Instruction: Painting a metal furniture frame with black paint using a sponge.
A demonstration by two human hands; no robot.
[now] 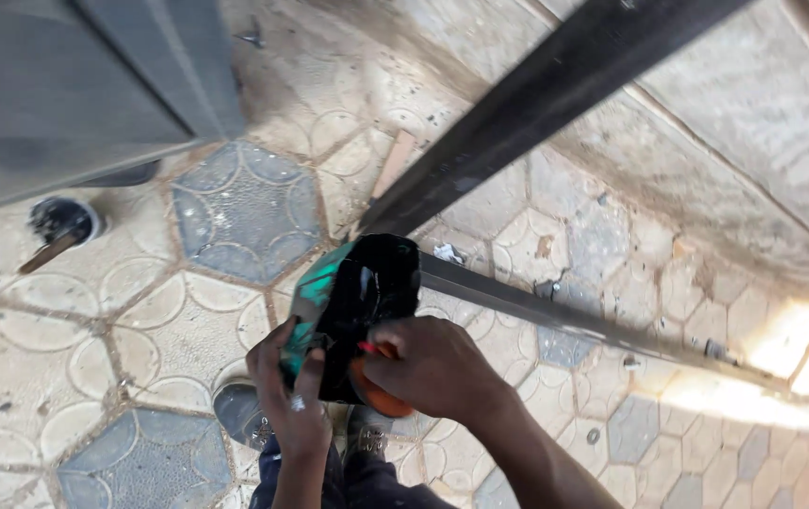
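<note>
A green and black power tool [352, 302] is held at the middle of the head view, over the joint of two dark metal bars. My left hand [291, 396] grips its green side from below. My right hand [428, 363] closes on its rear end, over an orange part [381, 401]. One metal bar [536, 94] runs up to the top right. A thinner bar [602, 325] runs off to the right above the paving.
Patterned paving stones [140, 320] cover the ground. A grey metal panel [65, 85] fills the top left, with a small black tin and a stick [60, 226] below it. A concrete kerb [734, 160] runs along the right. My shoe [239, 410] stands under the tool.
</note>
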